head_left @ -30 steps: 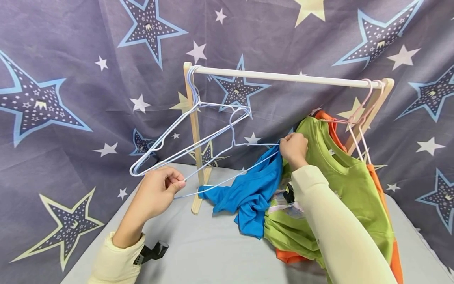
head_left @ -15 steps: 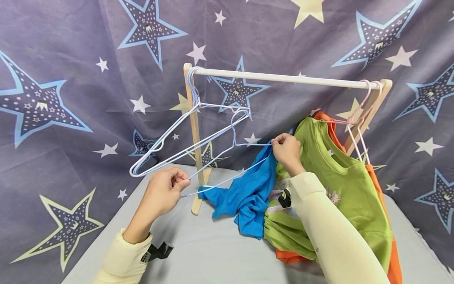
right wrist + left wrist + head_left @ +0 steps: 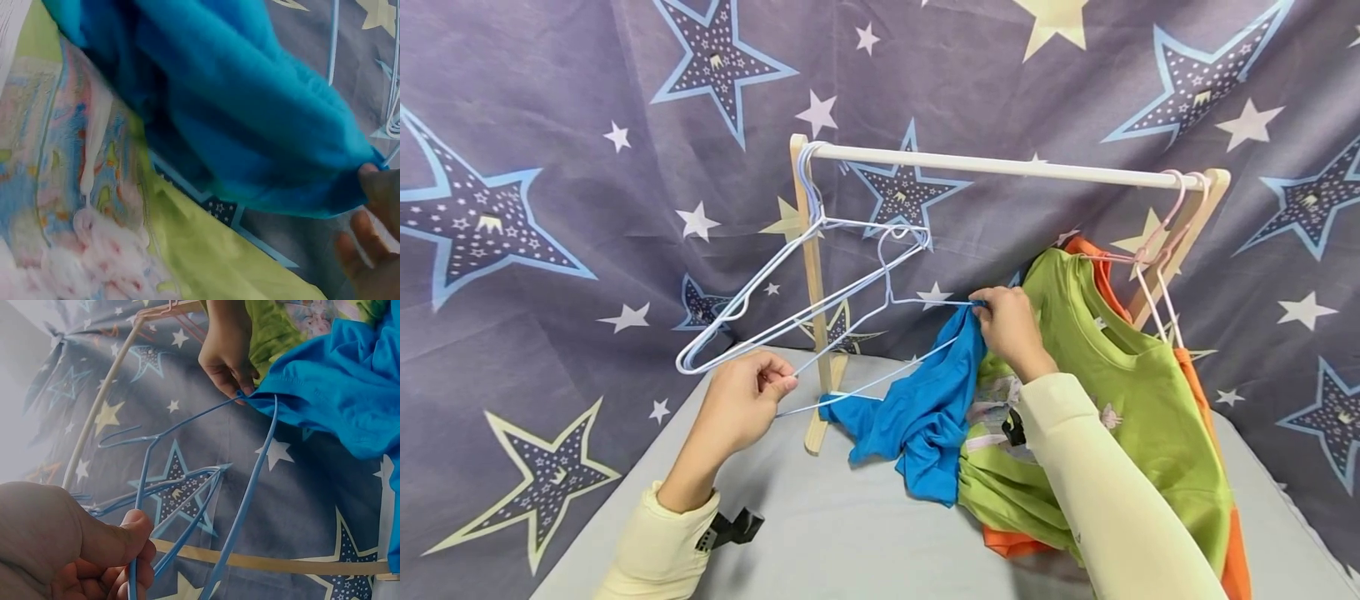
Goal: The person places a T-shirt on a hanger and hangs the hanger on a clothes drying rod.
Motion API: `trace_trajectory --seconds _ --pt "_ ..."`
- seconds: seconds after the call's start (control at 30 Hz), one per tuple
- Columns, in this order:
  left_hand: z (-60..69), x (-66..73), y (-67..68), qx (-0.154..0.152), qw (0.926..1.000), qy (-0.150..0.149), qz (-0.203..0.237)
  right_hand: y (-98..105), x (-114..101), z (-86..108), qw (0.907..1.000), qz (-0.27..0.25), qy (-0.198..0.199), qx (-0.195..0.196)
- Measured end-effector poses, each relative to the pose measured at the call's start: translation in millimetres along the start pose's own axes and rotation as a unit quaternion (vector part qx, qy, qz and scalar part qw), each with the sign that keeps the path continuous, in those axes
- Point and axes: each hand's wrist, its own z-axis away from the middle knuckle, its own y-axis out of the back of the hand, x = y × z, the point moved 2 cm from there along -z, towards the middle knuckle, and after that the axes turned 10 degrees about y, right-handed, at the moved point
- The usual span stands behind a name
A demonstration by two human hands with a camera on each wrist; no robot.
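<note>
My left hand [image 3: 747,402] grips one end of a light blue wire hanger [image 3: 889,293], thumb against fingers. The hanger's other end runs into a blue cloth garment [image 3: 928,408], which hangs bunched beneath it. At the garment's upper edge, my right hand [image 3: 1011,329] pinches fabric together with the hanger's shoulder wire. In the left wrist view, the hanger's lower bar [image 3: 250,481] also goes in under the blue cloth. The right wrist view shows the stretched blue fabric [image 3: 250,112] at my thumb and finger. The garment's exact kind cannot be made out.
A rack with a white rail [image 3: 1000,163] stands behind. Several bare hangers [image 3: 752,292] hang at its left end. A green shirt [image 3: 1097,358] and orange clothing [image 3: 1198,392] hang at the right on pink hangers [image 3: 1176,212]. Star-patterned cloth [image 3: 587,167] covers the back.
My right hand has moved left along the hanger with the cloth's edge, then stayed nearly in place. My left hand shifted slightly right, then slightly back; the hanger's hook tipped a little left.
</note>
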Motion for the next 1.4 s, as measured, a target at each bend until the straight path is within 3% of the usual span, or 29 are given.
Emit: trace_trajectory --seconds 0.23,0.43,0.8,1.03,1.27,1.4 --pt "0.6 -0.1 4.2 0.002 1.0000 0.001 0.000 1.1 -1.0 3.9 0.9981 0.014 0.058 -0.016" --pt "0.3 -0.8 3.6 0.001 1.0000 0.001 -0.005 0.9 -4.8 6.3 0.9961 0.051 0.072 -0.003" --pt "1.3 1.6 -2.3 0.010 0.9998 -0.005 -0.014 0.6 -20.0 6.4 0.9946 0.038 0.097 -0.007" --pt "0.6 1.2 -2.6 0.010 0.9998 -0.010 -0.015 1.9 -19.4 2.9 0.9945 -0.017 0.100 -0.026" --pt "-0.7 -1.7 2.1 0.005 0.9999 -0.012 -0.008 17.0 -20.1 -8.5 0.9880 -0.107 0.051 -0.098" --pt "-1.4 -3.2 4.2 0.009 0.9998 -0.018 -0.010 18.7 -20.2 -10.1 0.9862 -0.120 0.046 -0.104"
